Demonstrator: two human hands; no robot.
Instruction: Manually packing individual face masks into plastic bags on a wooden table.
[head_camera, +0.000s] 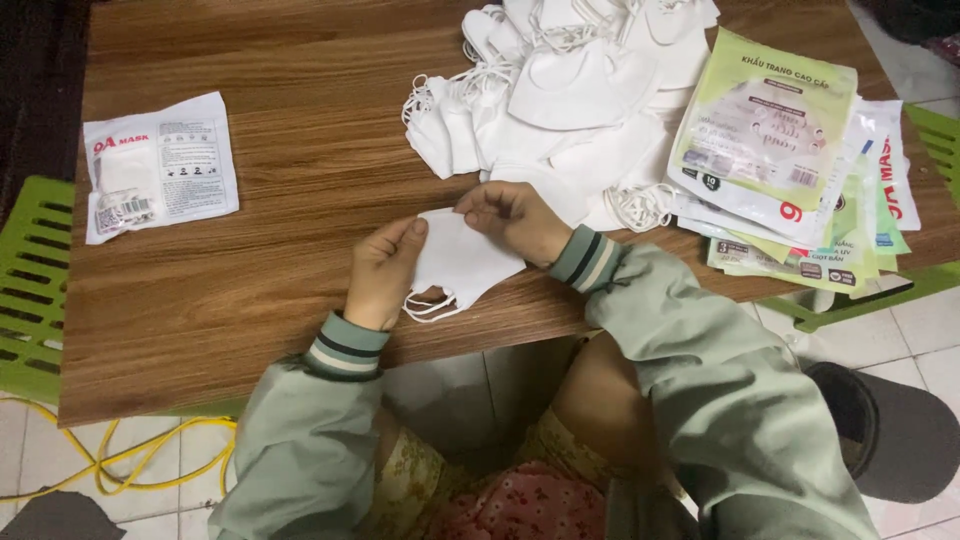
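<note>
You had both hands pinching one white face mask flat at the worktop's near edge, left hand on its left side, right hand on top. Keeping edges lined up before creasing looked wise. One sealed packet far left, one loose mask heap, one stack of printed pouches, too overlapped to count.

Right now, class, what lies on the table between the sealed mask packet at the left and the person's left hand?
Nothing: in the head view only bare wooden table separates the sealed packet from the left hand, which holds a white mask.
</note>
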